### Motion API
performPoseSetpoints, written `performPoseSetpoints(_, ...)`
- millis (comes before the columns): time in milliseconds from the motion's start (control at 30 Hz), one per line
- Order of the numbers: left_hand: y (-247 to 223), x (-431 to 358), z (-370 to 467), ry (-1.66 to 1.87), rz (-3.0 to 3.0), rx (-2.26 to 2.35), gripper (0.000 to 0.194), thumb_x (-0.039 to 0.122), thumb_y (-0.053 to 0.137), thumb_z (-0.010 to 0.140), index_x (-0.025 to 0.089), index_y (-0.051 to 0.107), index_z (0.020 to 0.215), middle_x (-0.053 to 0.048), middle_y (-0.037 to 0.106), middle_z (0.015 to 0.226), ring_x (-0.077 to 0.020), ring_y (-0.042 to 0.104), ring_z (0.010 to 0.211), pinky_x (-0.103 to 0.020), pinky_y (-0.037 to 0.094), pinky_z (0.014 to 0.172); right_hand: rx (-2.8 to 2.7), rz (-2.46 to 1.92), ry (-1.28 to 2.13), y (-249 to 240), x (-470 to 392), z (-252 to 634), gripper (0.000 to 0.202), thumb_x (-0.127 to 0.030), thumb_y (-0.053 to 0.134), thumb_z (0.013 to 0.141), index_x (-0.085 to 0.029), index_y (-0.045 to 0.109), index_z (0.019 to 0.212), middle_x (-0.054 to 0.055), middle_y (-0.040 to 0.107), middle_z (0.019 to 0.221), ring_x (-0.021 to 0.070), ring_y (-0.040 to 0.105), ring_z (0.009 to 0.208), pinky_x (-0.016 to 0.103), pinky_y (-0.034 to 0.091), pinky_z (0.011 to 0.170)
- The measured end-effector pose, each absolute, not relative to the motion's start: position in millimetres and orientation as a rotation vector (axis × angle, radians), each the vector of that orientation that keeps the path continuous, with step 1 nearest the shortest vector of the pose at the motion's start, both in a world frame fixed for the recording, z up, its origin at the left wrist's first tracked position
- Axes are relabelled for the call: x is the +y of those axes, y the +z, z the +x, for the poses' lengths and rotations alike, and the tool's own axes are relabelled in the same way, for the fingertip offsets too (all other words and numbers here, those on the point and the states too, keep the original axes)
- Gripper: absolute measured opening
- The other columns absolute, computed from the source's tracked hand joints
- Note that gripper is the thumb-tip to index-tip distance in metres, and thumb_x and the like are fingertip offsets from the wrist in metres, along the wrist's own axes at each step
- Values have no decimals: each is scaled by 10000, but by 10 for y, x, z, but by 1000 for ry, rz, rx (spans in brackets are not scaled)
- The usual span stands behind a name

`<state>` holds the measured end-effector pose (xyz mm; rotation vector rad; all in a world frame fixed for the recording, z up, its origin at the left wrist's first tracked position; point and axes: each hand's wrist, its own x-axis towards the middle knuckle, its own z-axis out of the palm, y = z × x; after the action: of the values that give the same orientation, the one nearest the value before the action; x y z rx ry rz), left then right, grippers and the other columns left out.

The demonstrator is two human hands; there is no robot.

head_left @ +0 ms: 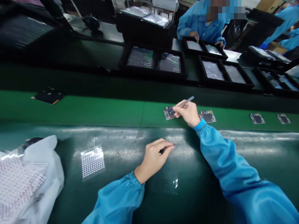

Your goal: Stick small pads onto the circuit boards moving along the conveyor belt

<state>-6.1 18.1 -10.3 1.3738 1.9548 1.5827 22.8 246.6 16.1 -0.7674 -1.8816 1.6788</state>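
Note:
My right hand (188, 112) holds grey tweezers (186, 101) and reaches onto the green conveyor belt (105, 110), its tips on a small circuit board (169, 112). A second circuit board (207, 116) lies just right of that hand. My left hand (154, 158) rests on the dark glossy bench (116, 193) with its fingers pinched on a small dark object (163, 150). A clear sheet of small pads (92, 161) lies on the bench to its left. Both arms wear blue sleeves.
Two more boards (257, 118) (283, 118) lie further right on the belt, and a dark flat part (48, 96) at its left. A white bag with printed sheets (25, 180) sits at the bench's left. Black trays of screens (154, 60) stand beyond; a person in blue (201, 23) works opposite.

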Motion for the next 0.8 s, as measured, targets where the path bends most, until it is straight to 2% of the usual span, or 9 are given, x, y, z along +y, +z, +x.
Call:
performPoseSetpoints(233,-140,182,-62,1578,1356,1947,114,176,680,908,180,770,838,-33,747,757,-150,692,654,-249,526,624,-1870,-880,1669,-111,2706,-95,352,-276,851,660,-191,541,802,-27,639,515,158,639,426,244,561,412)
performPoseSetpoints(500,-127,186,-70,1583,1364,1950,113,168,683,905,182,767,831,-22,741,747,-143,689,646,-241,519,624,-1877,-889,1650,-103,2723,-33,238,-193,773,692,-179,552,779,-16,645,504,147,627,413,219,542,394)
performPoseSetpoints(800,-132,176,-75,1573,1368,1954,115,162,681,907,179,769,836,-26,744,754,-144,685,646,-241,515,617,-1999,-900,1535,-111,2711,81,284,-310,802,693,-184,575,808,-13,641,550,159,638,474,238,524,434)
